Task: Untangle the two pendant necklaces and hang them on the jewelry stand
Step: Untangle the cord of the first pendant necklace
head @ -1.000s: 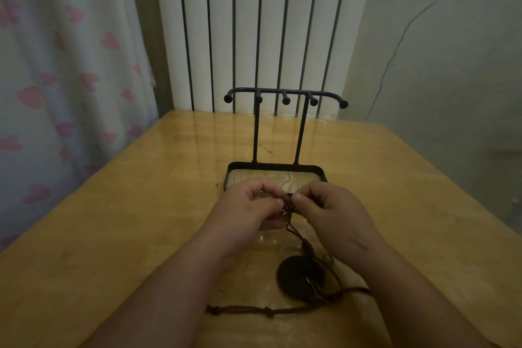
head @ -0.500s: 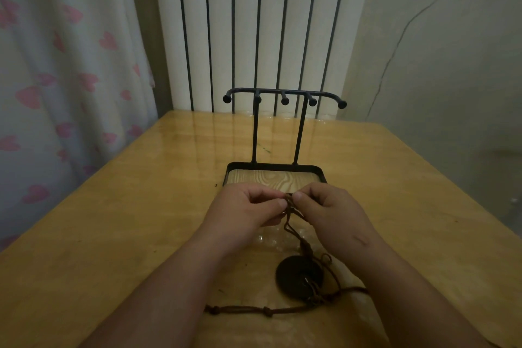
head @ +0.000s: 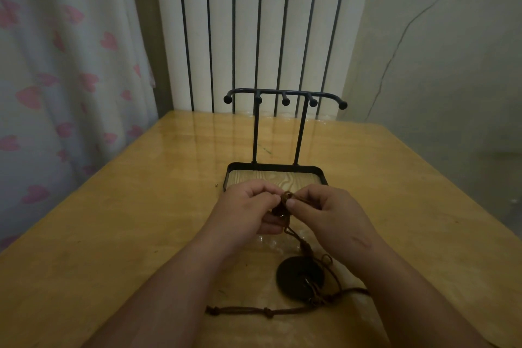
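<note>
My left hand (head: 248,207) and my right hand (head: 327,212) meet just in front of the jewelry stand, fingertips pinched on a tangled knot of brown cord (head: 286,198). From the knot the necklace cords (head: 293,234) drop to a dark round disc pendant (head: 299,277) lying on the table between my forearms. A knotted cord end (head: 254,311) trails left below the pendant. A small dark piece hangs under my left fingers; I cannot tell what it is. The black jewelry stand (head: 285,93) has several bare knobbed hooks and a wood-lined tray base (head: 322,175).
The wooden table (head: 127,234) runs back to a white ribbed radiator (head: 254,22). A curtain with pink hearts (head: 56,65) hangs along the left edge. A tiny dark speck (head: 215,185) lies left of the stand's tray.
Both hands stayed in place, fingers working the knot; the right thumb now presses closer against the left fingertips. The pendant and trailing cord have not moved.
</note>
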Tool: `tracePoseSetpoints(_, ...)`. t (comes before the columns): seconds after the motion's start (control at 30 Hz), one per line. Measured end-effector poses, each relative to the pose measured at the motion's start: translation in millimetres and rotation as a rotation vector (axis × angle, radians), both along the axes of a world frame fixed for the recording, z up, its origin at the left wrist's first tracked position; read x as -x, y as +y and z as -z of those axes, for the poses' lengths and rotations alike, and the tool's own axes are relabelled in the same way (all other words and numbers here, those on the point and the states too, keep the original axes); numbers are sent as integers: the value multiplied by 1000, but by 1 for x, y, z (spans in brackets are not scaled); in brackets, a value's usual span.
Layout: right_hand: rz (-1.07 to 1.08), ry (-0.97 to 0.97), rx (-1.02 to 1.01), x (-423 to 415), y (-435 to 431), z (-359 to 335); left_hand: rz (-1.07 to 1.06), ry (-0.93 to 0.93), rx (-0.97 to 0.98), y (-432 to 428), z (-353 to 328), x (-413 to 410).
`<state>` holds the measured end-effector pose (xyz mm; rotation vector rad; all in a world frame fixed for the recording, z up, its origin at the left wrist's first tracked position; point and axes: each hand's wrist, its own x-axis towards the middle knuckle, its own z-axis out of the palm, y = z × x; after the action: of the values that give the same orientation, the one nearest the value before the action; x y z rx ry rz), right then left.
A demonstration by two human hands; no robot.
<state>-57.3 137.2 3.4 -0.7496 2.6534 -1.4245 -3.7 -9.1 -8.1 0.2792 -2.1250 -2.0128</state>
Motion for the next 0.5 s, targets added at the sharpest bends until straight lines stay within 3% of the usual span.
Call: tracePoseSetpoints(0.5,-34,-45,56,-2,0,-1,-17,47,41,-4,-1,-2)
